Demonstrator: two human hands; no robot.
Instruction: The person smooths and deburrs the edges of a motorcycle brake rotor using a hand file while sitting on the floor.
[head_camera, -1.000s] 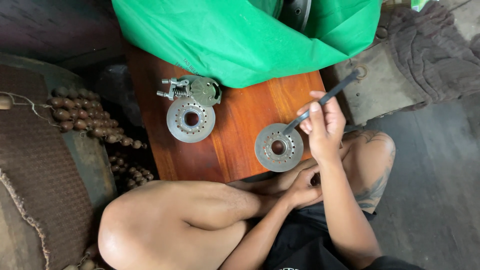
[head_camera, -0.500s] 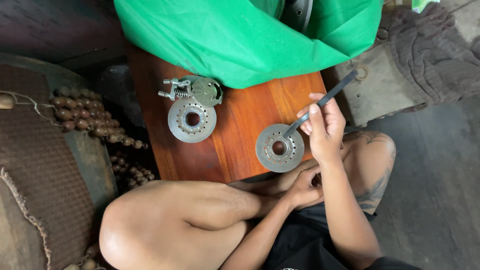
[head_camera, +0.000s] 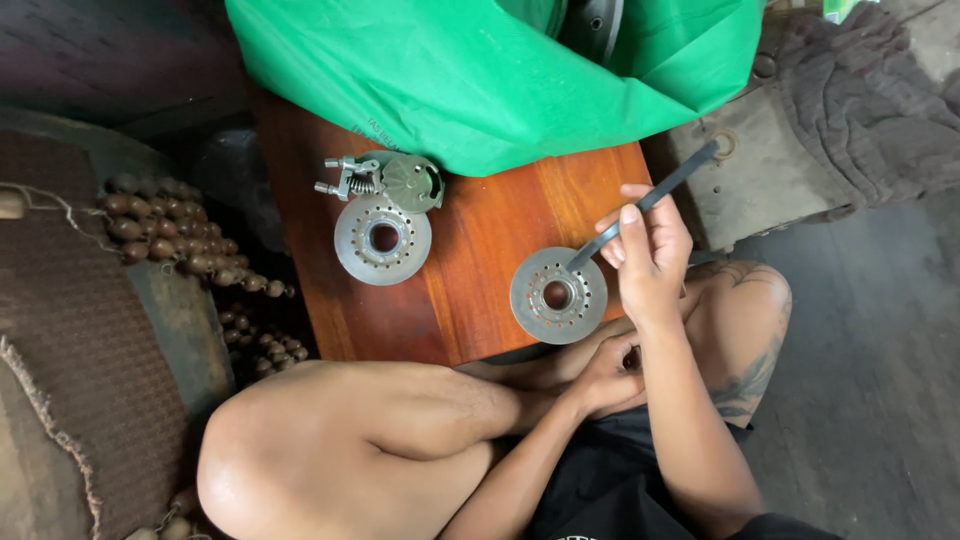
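Right hand: fingers pinch thin stiff metal tool mid-shaft, tip on heavy rigid disc at board's near edge. Left hand: curled, resting on leg, empty.

Bare arms, no sleeves. Both hands bare: right hand, left hand; no gloves, rings or watch visible. Legs bare to the knees. Dark line tattoo on the right lower leg. Black shorts with small white print at the bottom edge.
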